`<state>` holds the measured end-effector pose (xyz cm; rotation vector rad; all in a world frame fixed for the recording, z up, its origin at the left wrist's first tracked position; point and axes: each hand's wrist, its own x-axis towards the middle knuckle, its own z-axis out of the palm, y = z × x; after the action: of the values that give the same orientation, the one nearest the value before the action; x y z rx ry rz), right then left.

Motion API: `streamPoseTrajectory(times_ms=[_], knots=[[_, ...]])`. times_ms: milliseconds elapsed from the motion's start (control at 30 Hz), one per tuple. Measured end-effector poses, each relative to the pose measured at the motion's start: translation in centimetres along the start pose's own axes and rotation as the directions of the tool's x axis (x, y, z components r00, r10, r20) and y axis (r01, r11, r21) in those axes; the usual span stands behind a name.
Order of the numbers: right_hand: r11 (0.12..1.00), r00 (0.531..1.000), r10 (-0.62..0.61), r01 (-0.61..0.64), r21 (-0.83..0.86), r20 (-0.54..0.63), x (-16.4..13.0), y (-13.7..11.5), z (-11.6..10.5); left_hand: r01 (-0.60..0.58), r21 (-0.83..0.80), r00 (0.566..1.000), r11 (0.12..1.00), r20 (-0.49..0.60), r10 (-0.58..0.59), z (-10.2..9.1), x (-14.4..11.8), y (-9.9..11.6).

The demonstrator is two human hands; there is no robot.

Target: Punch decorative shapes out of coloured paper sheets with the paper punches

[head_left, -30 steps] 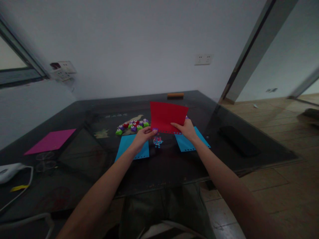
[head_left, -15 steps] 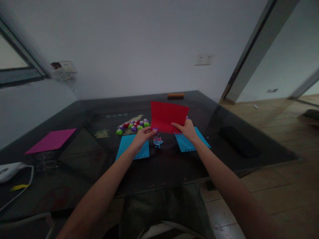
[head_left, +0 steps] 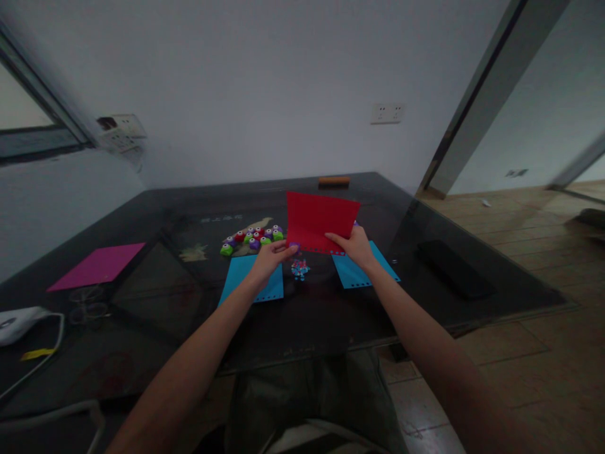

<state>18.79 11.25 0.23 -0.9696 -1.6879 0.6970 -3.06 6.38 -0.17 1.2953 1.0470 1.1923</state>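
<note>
A red sheet of paper with a row of punched holes along its lower edge is held up above the table. My right hand grips its lower right part, thumb on the front and the other fingers hidden behind. My left hand is closed on a small purple craft hole punch at the sheet's lower left corner. Below lies a little heap of coloured paper bits. A blue sheet with edge holes is under my left hand, and another blue sheet is under my right.
Several green, red and purple punches with eye-like tops sit behind my left hand. A magenta sheet and a white device with a cable are at the left. A black flat object lies right; a brown roll is at the back.
Almost nothing differs. Both hands, the red sheet and the purple punch stay in nearly the same place, with the sheet shifted only very slightly.
</note>
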Motion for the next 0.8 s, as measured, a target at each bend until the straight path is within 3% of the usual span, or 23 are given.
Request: streamPoseTrajectory(times_ms=[800], knots=[[1.000, 1.000, 0.005, -0.005, -0.003, -0.006, -0.01, 0.24, 0.08, -0.009, 0.024, 1.000, 1.000, -0.009, 0.009, -0.16, 0.07, -0.19]])
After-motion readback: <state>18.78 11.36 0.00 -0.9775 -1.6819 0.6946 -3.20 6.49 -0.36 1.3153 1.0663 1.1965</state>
